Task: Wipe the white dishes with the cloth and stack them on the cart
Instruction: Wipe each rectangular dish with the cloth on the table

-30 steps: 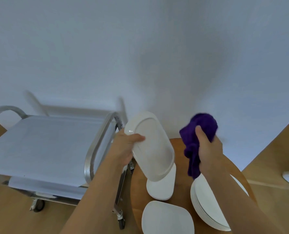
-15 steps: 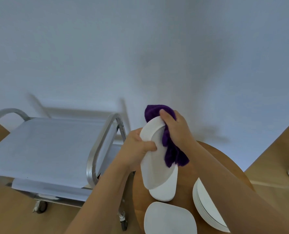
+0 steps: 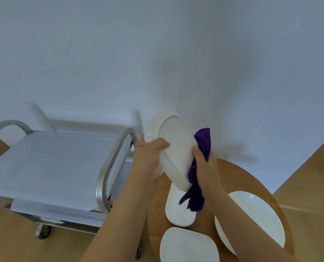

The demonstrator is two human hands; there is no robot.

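Presently: oval dish (image 3: 173,148), tilted above the tabletop (image 3: 231,176), gripped at its rim by left hand (image 3: 149,156); right hand (image 3: 207,167) clutching purple cloth (image 3: 201,154) against its far edge. Cart (image 3: 49,163) stands alongside.

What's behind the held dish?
The purple cloth, gripped by the right hand, shows past the dish edge; how far it reaches behind is hidden.
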